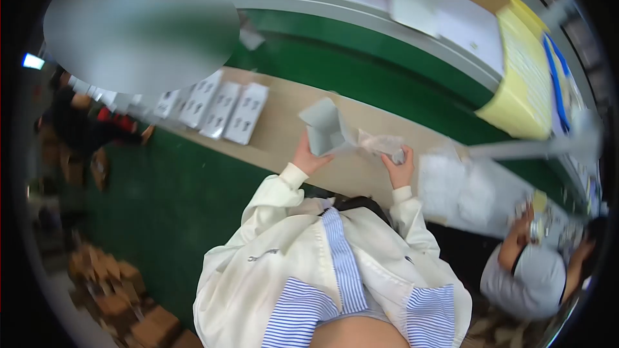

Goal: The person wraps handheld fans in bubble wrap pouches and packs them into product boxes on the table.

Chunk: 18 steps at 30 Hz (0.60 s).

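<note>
My left hand (313, 156) is wrapped round the lower side of a small white box (324, 130). The box stands open, its flap raised and its inside facing me. To the right of it, my right hand (400, 169) grips a clear plastic bag (379, 142) with something small and greyish at its lower end. What the bag contains is too blurred to name. The bag's left end lies close beside the box; whether they touch I cannot tell. Both hands are above the tan worktable (293, 100).
Several white printed boxes (245, 114) stand in a row on the left. White plastic bags (458, 183) lie to the right, near a co-worker in grey (525, 280). Another person (80, 119) is at far left. Brown cartons (116, 283) pile on the green floor (148, 209).
</note>
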### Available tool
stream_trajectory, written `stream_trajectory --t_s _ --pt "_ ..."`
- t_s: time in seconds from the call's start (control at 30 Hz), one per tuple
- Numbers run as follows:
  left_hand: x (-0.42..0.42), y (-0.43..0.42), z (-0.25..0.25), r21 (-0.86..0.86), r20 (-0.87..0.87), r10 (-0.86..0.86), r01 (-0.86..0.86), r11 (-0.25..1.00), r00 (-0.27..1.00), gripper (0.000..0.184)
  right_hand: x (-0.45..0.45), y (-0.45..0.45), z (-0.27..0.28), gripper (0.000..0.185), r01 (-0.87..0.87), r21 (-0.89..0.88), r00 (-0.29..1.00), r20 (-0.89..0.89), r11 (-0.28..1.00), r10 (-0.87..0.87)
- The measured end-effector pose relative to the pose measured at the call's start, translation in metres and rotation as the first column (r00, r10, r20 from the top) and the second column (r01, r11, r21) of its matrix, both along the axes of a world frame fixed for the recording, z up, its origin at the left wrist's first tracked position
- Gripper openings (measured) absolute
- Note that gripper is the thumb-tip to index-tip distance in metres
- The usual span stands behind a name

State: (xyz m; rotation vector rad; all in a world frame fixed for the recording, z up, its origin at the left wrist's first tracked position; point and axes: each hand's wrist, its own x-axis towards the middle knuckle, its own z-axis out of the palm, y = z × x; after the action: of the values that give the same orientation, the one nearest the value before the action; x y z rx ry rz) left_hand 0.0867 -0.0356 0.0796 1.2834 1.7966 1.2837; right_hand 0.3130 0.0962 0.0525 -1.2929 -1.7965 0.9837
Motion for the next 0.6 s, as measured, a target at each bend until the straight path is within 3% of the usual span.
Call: stream_trajectory --t_s 0.07,0.1,0.2,0.23,0.33,0.37,0.47,0.5,0.57,0.6 --pt "0.032 0.027 -0.05 -0.128 0.224 -0.133 0.165 0.978 0.965 0.077 0.038 -0.003 0.003 0.047 0.156 0.078 0.988 -0.022 0.985 -0.154" --pt "0.04 0.035 -0.06 -0.123 0.237 -0.187 0.22 0.968 0.953 0.077 0.055 -0.005 0.009 0.049 0.201 0.051 0.979 -0.044 0.978 -0.199" --pt "0.049 0.039 -0.062 -0.046 -0.099 -0.302 0.299 0.953 0.948 0.076 0.09 -0.015 0.035 0.053 0.283 -0.014 0.955 -0.083 0.959 -0.283" --pt "0.05 0.036 -0.049 -0.051 -0.089 -0.323 0.32 0.946 0.942 0.076 0.098 -0.023 0.048 0.053 0.318 -0.064 0.936 -0.137 0.946 -0.324" --pt "0.045 0.029 -0.003 -0.263 -0.102 -0.045 0.016 0.965 0.994 0.058 0.109 -0.036 0.088 0.055 0.375 -0.161 0.879 -0.25 0.913 -0.405" --pt "0.042 0.03 -0.003 -0.263 -0.104 -0.051 0.022 0.965 0.993 0.058 0.104 -0.04 0.102 0.054 0.289 -0.14 0.896 -0.308 0.947 -0.32" --pt "0.032 0.041 -0.008 -0.554 0.13 -0.134 0.184 0.812 0.982 0.039 0.074 -0.045 0.117 0.053 -0.001 -0.031 0.894 -0.448 1.0 -0.013" --pt "0.031 0.04 -0.019 -0.548 0.126 -0.142 0.188 0.815 0.982 0.039 0.058 -0.041 0.117 0.052 -0.112 0.012 0.878 -0.467 0.994 0.105" --pt "0.032 0.039 -0.052 -0.165 -0.204 -0.177 0.145 0.976 0.963 0.035 0.031 -0.033 0.106 0.046 -0.314 0.054 0.827 -0.475 0.948 0.301" --pt "0.031 0.038 -0.066 0.047 -0.36 -0.128 0.155 0.987 0.924 0.036 0.03 -0.029 0.1 0.046 -0.317 0.064 0.826 -0.472 0.946 0.308"
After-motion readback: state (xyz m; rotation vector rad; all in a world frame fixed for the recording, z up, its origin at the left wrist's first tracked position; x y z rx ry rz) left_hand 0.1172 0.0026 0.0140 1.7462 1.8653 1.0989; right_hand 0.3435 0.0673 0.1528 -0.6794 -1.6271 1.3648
